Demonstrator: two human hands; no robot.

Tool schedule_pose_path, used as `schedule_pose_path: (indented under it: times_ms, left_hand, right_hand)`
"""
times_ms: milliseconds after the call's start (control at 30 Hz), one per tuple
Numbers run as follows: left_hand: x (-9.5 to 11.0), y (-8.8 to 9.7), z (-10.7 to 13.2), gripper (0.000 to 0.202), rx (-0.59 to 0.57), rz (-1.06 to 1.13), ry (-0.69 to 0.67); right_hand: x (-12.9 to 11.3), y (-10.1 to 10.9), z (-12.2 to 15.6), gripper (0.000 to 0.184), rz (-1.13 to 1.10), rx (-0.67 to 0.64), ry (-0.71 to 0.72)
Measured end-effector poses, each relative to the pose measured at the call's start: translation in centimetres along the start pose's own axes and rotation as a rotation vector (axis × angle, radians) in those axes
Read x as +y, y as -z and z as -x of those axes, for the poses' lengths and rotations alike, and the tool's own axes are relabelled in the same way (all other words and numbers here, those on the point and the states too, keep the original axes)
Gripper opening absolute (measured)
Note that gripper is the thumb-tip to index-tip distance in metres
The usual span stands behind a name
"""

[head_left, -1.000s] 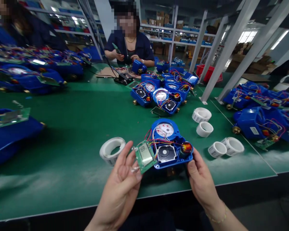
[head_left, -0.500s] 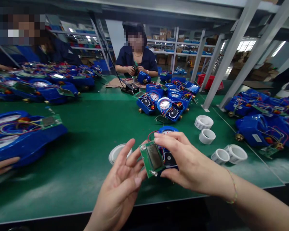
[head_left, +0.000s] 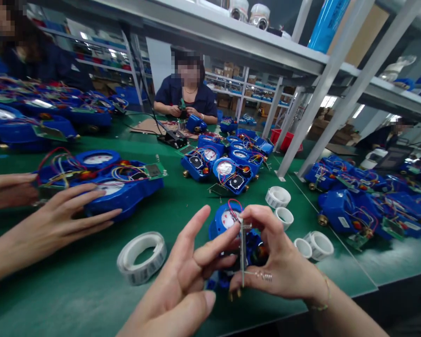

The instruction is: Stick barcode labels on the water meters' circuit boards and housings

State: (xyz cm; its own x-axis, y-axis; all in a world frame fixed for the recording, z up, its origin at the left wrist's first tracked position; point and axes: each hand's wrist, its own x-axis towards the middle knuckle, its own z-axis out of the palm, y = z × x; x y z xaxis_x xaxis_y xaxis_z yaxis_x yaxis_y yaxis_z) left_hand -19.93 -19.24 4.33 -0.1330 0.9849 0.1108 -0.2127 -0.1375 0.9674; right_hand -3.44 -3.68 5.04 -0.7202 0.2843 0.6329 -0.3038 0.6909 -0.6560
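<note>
Pinching the circuit board (head_left: 243, 255), the right hand (head_left: 284, 264) holds it outside the open blue meter (head_left: 216, 225). The left hand (head_left: 182, 274), half open, has fingertips beside it

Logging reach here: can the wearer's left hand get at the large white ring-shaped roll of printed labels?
Probably yes: only bare green tabletop shows between the left hand and the large white roll, though the hand touches or nearly touches the thin circuit board in the right hand.
</note>
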Motion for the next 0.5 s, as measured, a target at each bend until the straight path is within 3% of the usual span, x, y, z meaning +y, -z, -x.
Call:
schedule_pose_path:
  times_ms: [133, 233, 333, 500]
  left_hand:
    - [-0.2, 0.2, -1.7, 0.054, 0.055, -0.529, -0.127]
    - [-0.3, 0.1, -3.0, 0.051, 0.079, -0.904, -0.24]
    - [-0.4, -0.5, -4.1, 0.052, 0.077, -1.029, -0.29]
    - [-1.5, -1.5, -5.2, 0.051, 0.118, -1.04, -0.312]
  right_hand:
    - [1.2, -0.6, 1.0, 0.106, -0.351, 0.259, -0.163]
    - [1.5, -0.5, 1.2, 0.106, -0.471, 0.392, -0.245]
    - [1.7, -0.1, 1.3, 0.099, -0.513, 0.439, -0.294]
    - [2.4, 0.5, 1.9, 0.094, -0.554, 0.445, -0.347]
